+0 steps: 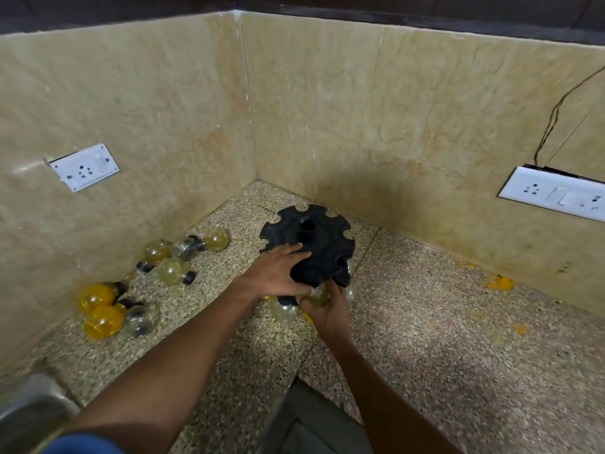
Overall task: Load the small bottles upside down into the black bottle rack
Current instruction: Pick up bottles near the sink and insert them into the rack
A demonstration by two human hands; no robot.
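Both forearms are bare from the elbow down, with no watch, ring or band showing on the left hand (278, 273) or the right hand (327, 309). A blue sleeve (85, 445) edge shows at the left arm.

Beige marble-look wall tiles (311, 103) meet in corner at 12 o'clock. Speckled granite counter (458, 322) below. White socket plate (84, 167) at 9 o'clock, switchboard (553, 194) at 3. Possibly steel sink rim (29, 411) at 8.
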